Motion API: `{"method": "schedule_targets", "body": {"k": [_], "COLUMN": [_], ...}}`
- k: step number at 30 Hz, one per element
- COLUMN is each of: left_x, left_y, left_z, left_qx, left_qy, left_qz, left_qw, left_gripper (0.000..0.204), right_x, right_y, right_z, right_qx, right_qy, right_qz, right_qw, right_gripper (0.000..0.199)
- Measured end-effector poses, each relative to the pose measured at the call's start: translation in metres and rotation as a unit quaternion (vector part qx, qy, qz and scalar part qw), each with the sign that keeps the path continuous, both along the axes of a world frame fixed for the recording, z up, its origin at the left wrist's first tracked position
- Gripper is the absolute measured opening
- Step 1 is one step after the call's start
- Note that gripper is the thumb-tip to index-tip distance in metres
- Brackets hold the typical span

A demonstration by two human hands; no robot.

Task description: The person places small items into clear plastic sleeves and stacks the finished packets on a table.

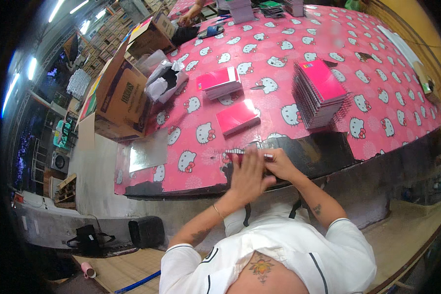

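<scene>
At the table's near edge, a small spiral notebook with a dark pink edge lies under my hands, mostly hidden by them. My left hand rests flat across it, fingers stretched out and side by side. On the notebook's right end, my right hand is closed around it. Just beyond my hands sits a short stack of pink notebooks, and behind that a second pink stack. A taller stack of pink spiral notebooks stands to the right.
A pink patterned cover lies over the table, torn to black near me. To the left are an open cardboard box, crumpled white wrapping and a shiny clear sheet. Another person's hand shows at the far end, near more stacks.
</scene>
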State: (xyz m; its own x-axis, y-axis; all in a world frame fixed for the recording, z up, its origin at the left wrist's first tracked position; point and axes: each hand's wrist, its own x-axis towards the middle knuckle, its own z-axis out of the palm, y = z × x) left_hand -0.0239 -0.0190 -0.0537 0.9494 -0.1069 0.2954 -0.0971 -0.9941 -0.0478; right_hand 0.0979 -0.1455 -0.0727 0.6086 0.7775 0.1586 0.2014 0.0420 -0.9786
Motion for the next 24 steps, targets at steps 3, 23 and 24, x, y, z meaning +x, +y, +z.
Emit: {"method": "schedule_targets", "body": {"k": [3,23,24], "left_x": [0.009,0.029,0.029], "left_y": [0.008,0.014,0.015], "left_z": [0.006,0.05,0.05], "left_qx": [0.028,-0.192,-0.195], "left_qy": [-0.022,-0.107,-0.103], "left_qz": [0.002,-0.057,-0.059], "left_qw": [0.999,0.974,0.974], "left_gripper": [0.088,0.014,0.014], "right_x": [0.0,0.043,0.044], "right_y": [-0.002,-0.049,-0.047], "right_z": [0.008,0.074,0.075], "right_qx": [-0.04,-0.078,-0.076], "right_qy": [-0.057,-0.18,-0.199], "right_qz": [0.003,0.06,0.071], "right_qw": [0.998,0.979,0.974], "right_gripper": [0.04,0.021,0.019]}}
